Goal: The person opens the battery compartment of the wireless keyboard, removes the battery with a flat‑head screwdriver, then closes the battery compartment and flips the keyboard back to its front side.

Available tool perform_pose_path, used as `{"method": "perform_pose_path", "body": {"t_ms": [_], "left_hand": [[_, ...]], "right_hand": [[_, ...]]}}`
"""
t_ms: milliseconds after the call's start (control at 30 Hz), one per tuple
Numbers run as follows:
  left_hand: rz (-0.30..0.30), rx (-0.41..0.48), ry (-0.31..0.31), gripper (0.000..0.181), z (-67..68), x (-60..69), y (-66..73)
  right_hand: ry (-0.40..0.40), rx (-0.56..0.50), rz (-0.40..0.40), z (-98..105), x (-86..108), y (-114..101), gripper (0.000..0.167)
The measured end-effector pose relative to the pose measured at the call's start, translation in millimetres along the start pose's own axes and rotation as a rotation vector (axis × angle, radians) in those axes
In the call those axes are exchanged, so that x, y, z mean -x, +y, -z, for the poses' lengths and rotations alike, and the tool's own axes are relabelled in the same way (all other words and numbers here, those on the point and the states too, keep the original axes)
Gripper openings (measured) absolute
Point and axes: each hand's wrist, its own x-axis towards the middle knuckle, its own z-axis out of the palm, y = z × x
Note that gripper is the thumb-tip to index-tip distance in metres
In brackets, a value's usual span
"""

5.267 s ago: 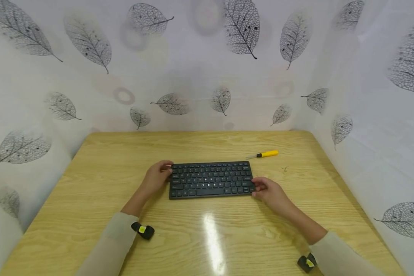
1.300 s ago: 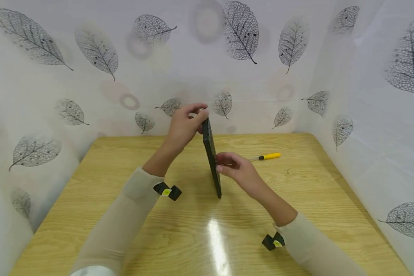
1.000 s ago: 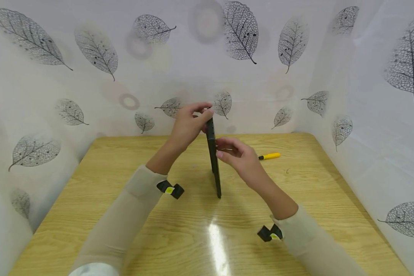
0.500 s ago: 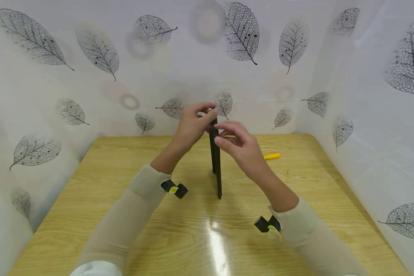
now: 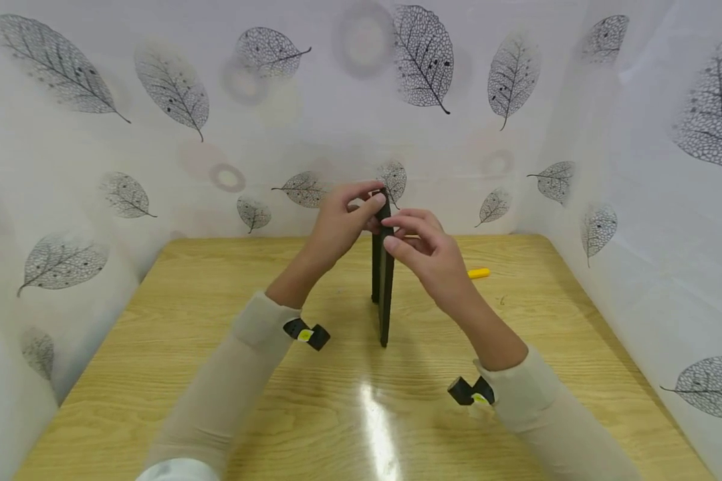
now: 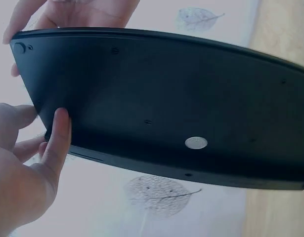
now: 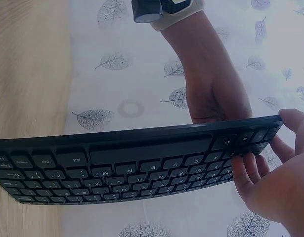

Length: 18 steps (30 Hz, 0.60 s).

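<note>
The thin black keyboard (image 5: pixel 388 284) stands upright on one short end on the table, seen almost edge-on in the head view. My left hand (image 5: pixel 337 230) grips its raised end, with one finger along the dark underside in the left wrist view. Close by, my right hand (image 5: pixel 439 264) holds the near upper corner. Several of its fingers (image 7: pixel 245 173) curl against the keys in the right wrist view. The underside shows small screw holes and a pale oval sticker (image 6: pixel 195 142).
Behind my right hand lies the yellow handle of a screwdriver (image 5: pixel 478 273), its shaft hidden. The wooden table (image 5: pixel 265 414) is bounded by a white curtain (image 5: pixel 337 120) printed with leaves at the back and sides.
From lying flat between both hands, the keyboard was raised onto its end. Over the last second it turned slightly and its top shifted right with my left hand. My right hand slid up its edge.
</note>
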Motion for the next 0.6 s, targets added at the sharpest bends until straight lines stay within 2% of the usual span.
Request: {"method": "perform_pose_path", "body": {"t_ms": [67, 167, 300, 467, 600], "left_hand": [[-0.014, 0.019, -0.004, 0.041, -1.3, 1.1, -4.1], [-0.023, 0.001, -0.006, 0.045, -2.8, 4.1, -10.0], [0.007, -0.046, -0.016, 0.053, -4.9, 9.1, -19.8], [0.062, -0.075, -0.088, 0.061, -8.9, 17.6, -36.9], [0.066, -0.038, -0.152, 0.066, -13.5, 23.1, -53.2]], "right_hand": [[0.009, -0.002, -0.001, 2, 0.9, 1, 0.036], [0.02, -0.004, 0.002, 4, 1.9, 2, 0.037], [0.031, -0.008, -0.002, 7, 3.2, 2, 0.036], [0.043, -0.009, -0.014, 12, 6.7, 2, 0.035], [0.049, 0.005, -0.017, 17, 8.6, 1, 0.036]]}}
